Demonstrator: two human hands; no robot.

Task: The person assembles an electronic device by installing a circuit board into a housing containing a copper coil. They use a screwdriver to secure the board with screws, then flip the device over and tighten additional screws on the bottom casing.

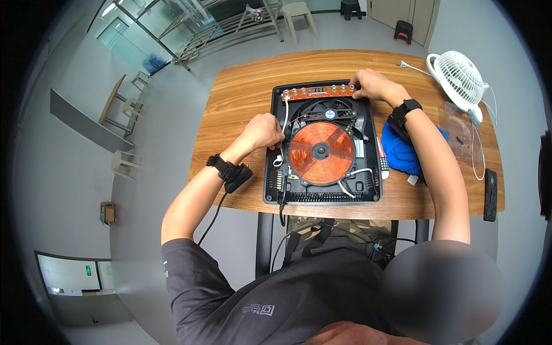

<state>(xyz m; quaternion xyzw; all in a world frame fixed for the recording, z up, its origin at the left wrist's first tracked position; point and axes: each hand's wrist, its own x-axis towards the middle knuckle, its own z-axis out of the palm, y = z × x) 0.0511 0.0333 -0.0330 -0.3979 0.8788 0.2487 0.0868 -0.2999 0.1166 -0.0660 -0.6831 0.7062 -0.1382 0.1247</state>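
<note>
An opened induction cooker with a black housing (269,184) lies in front of me. Its round copper coil (307,152) is exposed, with a cooling fan (330,114) beyond it. Along the far edge runs an orange circuit board (305,95) with a small display and several round metal buttons. My left hand (265,131) is closed at the housing's left side, fingertips pinching the white cable (285,118) that drops from the board's left end. My right hand (374,86) grips the board's right end at the far right corner, fingers partly hidden.
Right of the cooker are a screwdriver (382,158) with a striped handle and a blue cloth (399,150). A white fan (457,75) and a clear plastic tray (460,138) stand farther right. A black strip-shaped object (490,195) lies at the wooden table's (241,80) right edge.
</note>
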